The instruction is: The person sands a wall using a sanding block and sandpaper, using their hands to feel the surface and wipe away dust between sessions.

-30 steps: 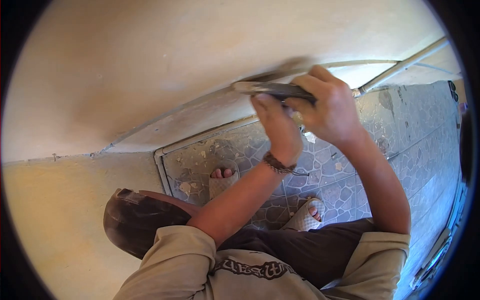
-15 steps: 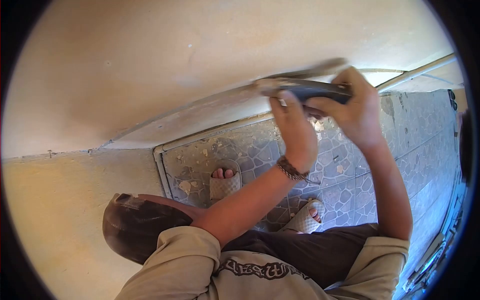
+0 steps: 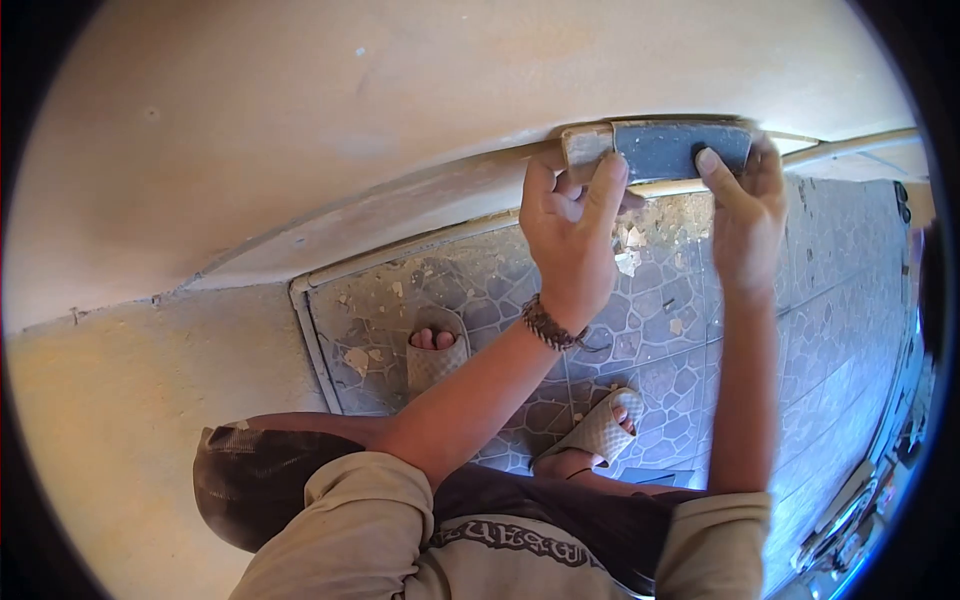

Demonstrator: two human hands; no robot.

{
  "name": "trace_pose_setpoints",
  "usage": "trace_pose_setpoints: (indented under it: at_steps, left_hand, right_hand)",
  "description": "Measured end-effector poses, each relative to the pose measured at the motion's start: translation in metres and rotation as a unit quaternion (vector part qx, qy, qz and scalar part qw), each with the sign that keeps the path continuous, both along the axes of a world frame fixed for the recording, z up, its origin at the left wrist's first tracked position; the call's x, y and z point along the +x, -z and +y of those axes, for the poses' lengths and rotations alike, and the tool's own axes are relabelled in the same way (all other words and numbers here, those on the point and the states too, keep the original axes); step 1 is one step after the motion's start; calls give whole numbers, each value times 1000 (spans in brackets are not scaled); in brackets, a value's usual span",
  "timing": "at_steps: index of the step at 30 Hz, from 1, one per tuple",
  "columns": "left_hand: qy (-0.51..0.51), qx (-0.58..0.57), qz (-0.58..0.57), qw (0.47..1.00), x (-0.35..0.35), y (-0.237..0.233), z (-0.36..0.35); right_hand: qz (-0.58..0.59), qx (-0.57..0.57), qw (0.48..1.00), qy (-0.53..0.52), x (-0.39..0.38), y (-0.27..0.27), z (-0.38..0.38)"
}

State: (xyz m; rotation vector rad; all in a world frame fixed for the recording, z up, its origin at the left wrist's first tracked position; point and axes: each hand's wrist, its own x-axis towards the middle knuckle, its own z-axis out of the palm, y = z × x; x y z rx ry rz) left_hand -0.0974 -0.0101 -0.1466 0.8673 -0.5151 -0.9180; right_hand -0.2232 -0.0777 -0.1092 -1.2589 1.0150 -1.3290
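Observation:
A flat block (image 3: 590, 148) with a dark blue-grey sheet (image 3: 665, 150) wrapped over much of it lies across both hands near the wall. My left hand (image 3: 575, 235), with a braided bracelet at the wrist, grips its left end, thumb on the face at the sheet's edge and fingers behind. My right hand (image 3: 748, 215) grips the right end, its thumb pressed on the sheet and its fingers round the far side. The block's pale, worn left end shows bare beside the sheet.
The beige wall (image 3: 350, 130) fills the top, with a pipe (image 3: 420, 243) along its foot. Pale flakes lie on the stone-patterned floor (image 3: 640, 350). My sandalled feet stand below, and piled items (image 3: 850, 510) lie at the lower right.
The block has turned so that its sheet-covered face shows broadly. My right hand has shifted to its right end, and my left hand has moved slightly left, thumb now on the face.

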Motion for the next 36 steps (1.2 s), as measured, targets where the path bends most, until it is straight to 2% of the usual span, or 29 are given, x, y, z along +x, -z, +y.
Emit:
trace_pose_setpoints:
  at_steps: [2, 6, 8, 9, 11, 14, 15, 16, 18, 19, 21, 23, 24, 26, 27, 28, 30, 32, 33, 35, 36]
  left_hand:
    - [-12, -11, -52, 999, 5, 7, 8]
    - [-37, 54, -3, 998, 20, 6, 21]
    - [-16, 64, -7, 998, 34, 2, 28]
    - [-34, 106, -60, 992, 36, -1, 30]
    - [-14, 135, -82, 987, 40, -4, 36]
    - [38, 201, -152, 967, 41, -10, 37]
    - [59, 228, -180, 955, 41, -12, 39]
    - [97, 232, -251, 935, 41, -14, 43]
    - [181, 227, -381, 878, 41, -17, 49]
    - [235, 206, -484, 817, 48, -21, 51]
    - [372, 183, -640, 647, 70, -27, 61]
    - [510, 215, -683, 477, 107, -31, 74]
    - [526, 235, -695, 430, 127, -37, 85]
    - [537, 305, -685, 386, 167, -34, 109]
    - [535, 303, -676, 407, 189, -29, 124]
    - [529, 301, -668, 427, 203, -27, 133]
    - [550, 387, -665, 325, 207, -61, 138]
    - [570, 377, -674, 281, 222, -80, 147]
    - [577, 372, -678, 261, 228, -88, 149]
    - [557, 251, -730, 305, 220, -108, 142]
    - [548, 183, -749, 322, 209, -120, 134]
  right_hand:
    - [-187, 62, 979, 58, 27, 14, 18]
    - [-346, 126, 924, 100, 88, 27, 47]
    - [-334, 183, 921, 84, 102, 26, 59]
    - [-325, 212, 917, 89, 108, 15, 63]
    - [-271, 238, 926, 110, 118, 3, 69]
    - [-198, 128, 955, 180, 119, 20, 59]
    - [-169, 132, 955, 203, 113, 13, 55]
    - [-104, 88, 956, 258, 107, 16, 46]
    - [-193, 106, 922, 318, 95, 11, 30]
    - [-229, 59, 919, 317, 92, 15, 22]
    - [-203, 74, 921, 323, 98, 19, 16]
    - [-159, 133, 924, 322, 117, 0, 30]
    - [-160, 111, 923, 332, 133, 2, 36]
    - [3, 24, 946, 323, 181, 7, 70]
    - [-3, -37, 949, 314, 213, 11, 87]
    - [-4, -27, 953, 303, 223, 15, 97]
    - [-13, -10, 960, 280, 236, 15, 107]
    - [-36, 33, 936, 348, 191, 16, 70]
    - [-111, 101, 932, 330, 155, 19, 40]
    - [-114, 170, 931, 302, 134, 14, 27]
    - [-41, 177, 937, 298, 144, 6, 39]
